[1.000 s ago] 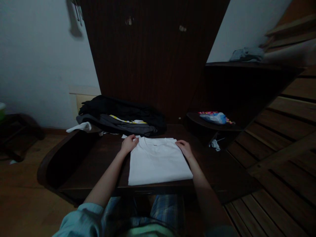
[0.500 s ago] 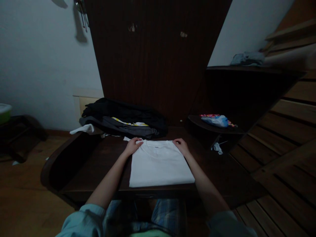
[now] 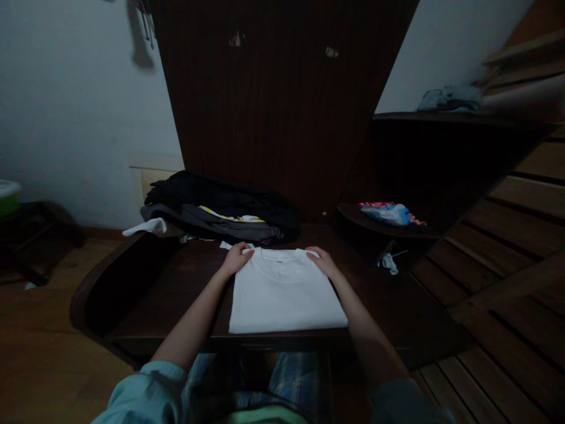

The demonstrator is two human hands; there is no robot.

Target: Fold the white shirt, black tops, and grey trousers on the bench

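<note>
A white T-shirt lies folded into a neat, nearly square shape on the dark wooden bench top, its round collar at the far edge. My left hand is closed on the far left corner of the shirt, thumb on top. At the far right corner, my right hand grips the cloth the same way. The fingers under the fabric are partly hidden.
Dark clothes lie heaped behind the shirt, with a white cloth at their left. A small shelf on the right bears a plastic bag. Wooden slats stand at far right.
The view has tilted slightly. Both hands stay at the shirt's far corners, the right-hand fingers a little more curled over the edge; the shirt lies as before.
</note>
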